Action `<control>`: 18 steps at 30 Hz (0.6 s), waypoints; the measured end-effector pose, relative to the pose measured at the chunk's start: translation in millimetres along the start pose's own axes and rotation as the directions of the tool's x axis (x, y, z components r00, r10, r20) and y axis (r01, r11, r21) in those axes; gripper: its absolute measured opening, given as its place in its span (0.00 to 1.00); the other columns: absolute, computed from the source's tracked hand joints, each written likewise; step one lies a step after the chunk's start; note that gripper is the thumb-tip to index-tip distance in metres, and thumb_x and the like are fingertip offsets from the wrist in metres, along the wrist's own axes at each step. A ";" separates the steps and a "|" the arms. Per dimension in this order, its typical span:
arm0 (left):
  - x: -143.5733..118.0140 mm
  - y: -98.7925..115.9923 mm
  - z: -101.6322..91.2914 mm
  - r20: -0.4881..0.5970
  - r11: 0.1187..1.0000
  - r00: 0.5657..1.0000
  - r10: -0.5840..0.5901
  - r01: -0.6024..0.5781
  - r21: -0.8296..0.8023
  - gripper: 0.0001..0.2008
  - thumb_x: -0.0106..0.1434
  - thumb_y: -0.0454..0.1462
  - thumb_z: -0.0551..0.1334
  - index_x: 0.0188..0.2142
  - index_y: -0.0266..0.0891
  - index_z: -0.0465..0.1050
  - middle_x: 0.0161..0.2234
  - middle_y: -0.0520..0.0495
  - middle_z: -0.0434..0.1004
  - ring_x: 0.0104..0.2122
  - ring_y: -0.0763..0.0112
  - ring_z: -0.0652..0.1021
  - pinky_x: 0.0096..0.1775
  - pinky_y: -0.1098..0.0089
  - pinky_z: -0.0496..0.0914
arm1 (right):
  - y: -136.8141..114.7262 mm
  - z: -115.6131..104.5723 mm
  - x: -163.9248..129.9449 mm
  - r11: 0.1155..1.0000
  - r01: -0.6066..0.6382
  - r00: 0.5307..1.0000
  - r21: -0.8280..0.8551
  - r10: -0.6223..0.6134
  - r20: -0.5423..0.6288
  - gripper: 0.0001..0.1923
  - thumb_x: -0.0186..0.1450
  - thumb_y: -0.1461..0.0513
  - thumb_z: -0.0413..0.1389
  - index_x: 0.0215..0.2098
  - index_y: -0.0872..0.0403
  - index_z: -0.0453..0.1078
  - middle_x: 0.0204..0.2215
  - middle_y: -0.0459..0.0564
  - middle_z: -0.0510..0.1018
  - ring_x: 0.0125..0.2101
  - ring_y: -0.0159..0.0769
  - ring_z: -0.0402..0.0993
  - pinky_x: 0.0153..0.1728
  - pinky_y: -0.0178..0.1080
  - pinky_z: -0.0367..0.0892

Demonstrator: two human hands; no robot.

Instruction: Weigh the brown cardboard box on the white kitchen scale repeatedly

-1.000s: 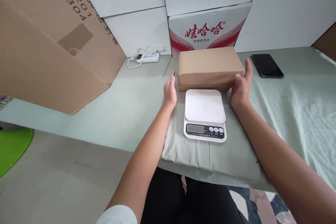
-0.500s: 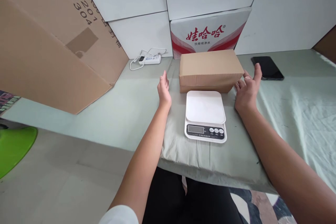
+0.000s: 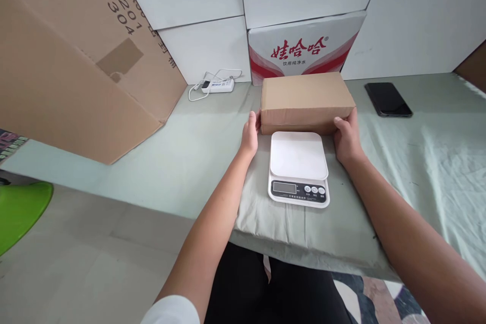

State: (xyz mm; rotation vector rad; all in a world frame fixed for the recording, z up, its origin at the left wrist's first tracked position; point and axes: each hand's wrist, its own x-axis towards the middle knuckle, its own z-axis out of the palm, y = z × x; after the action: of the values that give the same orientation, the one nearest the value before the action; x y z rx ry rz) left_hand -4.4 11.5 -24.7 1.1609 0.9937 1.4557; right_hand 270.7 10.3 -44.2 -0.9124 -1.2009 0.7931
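Note:
A closed brown cardboard box (image 3: pixel 307 96) rests on the cloth-covered table behind a white kitchen scale (image 3: pixel 298 157). My left hand (image 3: pixel 250 134) is against the box's left end, thumb up, its other fingers partly hidden behind the box's edge. At the right end, my right hand (image 3: pixel 347 136) grips the near corner, with the thumb on the front face and the fingers along the side. Nothing lies on the scale's white platform, and its display looks blank.
A black phone (image 3: pixel 388 99) lies to the right. A white power strip with a cable (image 3: pixel 218 85) is at the back left. White cartons (image 3: pixel 304 50) line the back, and a large cardboard box (image 3: pixel 76 61) stands on the left. A green chair seat (image 3: pixel 23 217) shows below.
Both hands have moved inward onto the ends of the cardboard box. My right thumb has come down onto its front face. The box and scale stay in place.

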 end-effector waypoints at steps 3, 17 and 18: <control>0.8 6.3 -0.7 0.044 1.000 0.999 0.024 -0.024 -0.006 0.42 0.72 0.71 0.51 0.61 0.44 0.82 0.68 0.40 0.82 0.77 0.47 0.71 0.76 0.50 0.66 | -5.7 2.3 -0.3 0.999 0.040 0.999 -0.024 -0.040 0.031 0.42 0.59 0.42 0.66 0.70 0.32 0.65 0.76 0.39 0.69 0.79 0.51 0.59 0.84 0.60 0.47; -100.8 40.4 -12.5 0.069 0.968 0.972 0.225 -0.231 0.097 0.39 0.72 0.70 0.52 0.55 0.44 0.85 0.57 0.38 0.88 0.71 0.46 0.76 0.72 0.53 0.69 | -60.6 -14.5 -94.9 0.936 0.322 0.947 -0.144 -0.321 0.032 0.50 0.67 0.45 0.66 0.82 0.27 0.50 0.82 0.36 0.56 0.86 0.48 0.40 0.86 0.57 0.32; -105.4 40.1 -12.3 0.079 0.970 0.973 0.218 -0.225 0.091 0.39 0.73 0.69 0.52 0.55 0.44 0.85 0.57 0.38 0.88 0.71 0.47 0.76 0.73 0.52 0.69 | -60.7 -15.8 -98.8 0.942 0.304 0.953 -0.143 -0.303 0.027 0.49 0.67 0.45 0.66 0.81 0.26 0.51 0.82 0.35 0.56 0.85 0.48 0.40 0.86 0.58 0.32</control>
State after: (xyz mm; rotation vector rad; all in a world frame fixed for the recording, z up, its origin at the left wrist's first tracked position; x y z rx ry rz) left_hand -18.6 -99.6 -6.5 1.4230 0.9202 1.5435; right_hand 269.2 -106.1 -32.3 -0.8163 -1.3777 0.4646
